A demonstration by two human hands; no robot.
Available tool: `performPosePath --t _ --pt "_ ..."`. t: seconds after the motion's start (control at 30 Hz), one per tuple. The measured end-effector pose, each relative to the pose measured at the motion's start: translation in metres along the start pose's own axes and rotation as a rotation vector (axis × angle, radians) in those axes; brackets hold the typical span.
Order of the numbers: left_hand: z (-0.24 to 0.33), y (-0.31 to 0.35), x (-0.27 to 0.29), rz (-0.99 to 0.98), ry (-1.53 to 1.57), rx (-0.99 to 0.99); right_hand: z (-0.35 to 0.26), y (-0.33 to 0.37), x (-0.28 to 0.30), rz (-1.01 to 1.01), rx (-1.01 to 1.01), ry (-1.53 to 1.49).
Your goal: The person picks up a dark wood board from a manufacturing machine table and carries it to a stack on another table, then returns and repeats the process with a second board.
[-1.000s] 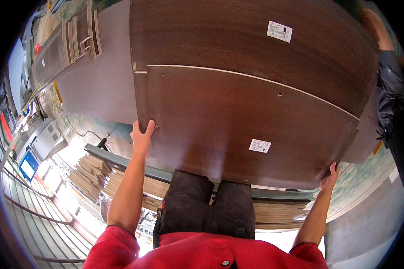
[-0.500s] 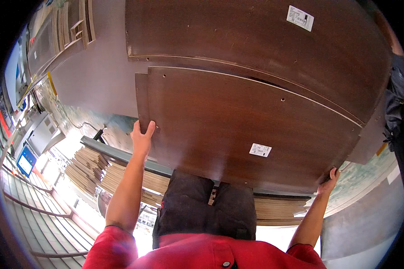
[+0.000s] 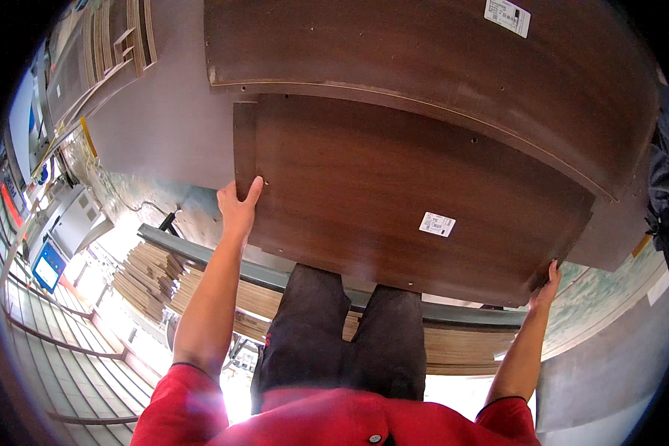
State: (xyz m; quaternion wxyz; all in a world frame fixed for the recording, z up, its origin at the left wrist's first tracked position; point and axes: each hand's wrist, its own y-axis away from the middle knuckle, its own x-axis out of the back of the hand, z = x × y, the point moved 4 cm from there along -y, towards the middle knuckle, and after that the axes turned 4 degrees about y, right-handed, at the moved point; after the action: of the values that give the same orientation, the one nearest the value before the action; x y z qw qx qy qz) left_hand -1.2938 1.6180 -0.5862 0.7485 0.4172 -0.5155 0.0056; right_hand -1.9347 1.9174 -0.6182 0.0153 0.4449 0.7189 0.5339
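Landmark: dark wood-grain panel (image 3: 416, 201), held flat in front of body, above the dark-trousered legs (image 3: 342, 342).
Left hand (image 3: 238, 207): on panel's left edge nr its far corner; thumb on top face, fingers wrapped under. Closed grip on edge.
Right hand (image 3: 546, 281): at panel's near right corner, fingers hooked round edge; only partly seen, but looks clamped on.
Panel posn: far edge meets, or slightly laps, the larger brown board (image 3: 438, 67) beyond; can't tell if resting on it or just above. Small white label (image 3: 437, 224) on panel face, right of centre.
Beyond panel: second white label (image 3: 507, 15) on larger board, far right. Grey work surface (image 3: 171, 126) under both, left of panel.
Below panel: grey rail (image 3: 223, 260) running across near its near edge; stack of pale boards (image 3: 149, 279) below-left of it.
Step (judged): carry/placing phase – panel borne by both hands, about level w/ larger board.
Next move needs (judged): even two-hand support, keep panel level, line edges up w/ board beyond, fingers clear of underside before setting down.
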Motion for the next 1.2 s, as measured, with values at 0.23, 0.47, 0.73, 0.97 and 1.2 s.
performPosePath --t 0.23,0.47,0.73,0.97,1.2 --pt "-0.018 -0.004 -0.020 0.012 0.094 -0.061 -0.019 -0.013 -0.016 -0.094 0.093 0.059" --pt "0.001 0.008 -0.024 -0.112 0.540 0.113 0.019 -0.001 0.005 0.210 0.142 0.263" --pt "-0.009 -0.015 -0.033 0.027 0.485 0.098 0.121 0.058 -0.027 0.179 -0.558 -0.523" --pt "-0.015 -0.028 -0.037 0.085 0.489 0.092 0.118 0.062 -0.079 0.114 -0.491 -0.801" --pt "0.006 -0.036 -0.033 0.149 0.252 -0.088 0.116 0.073 -0.075 0.183 -0.508 -0.914"
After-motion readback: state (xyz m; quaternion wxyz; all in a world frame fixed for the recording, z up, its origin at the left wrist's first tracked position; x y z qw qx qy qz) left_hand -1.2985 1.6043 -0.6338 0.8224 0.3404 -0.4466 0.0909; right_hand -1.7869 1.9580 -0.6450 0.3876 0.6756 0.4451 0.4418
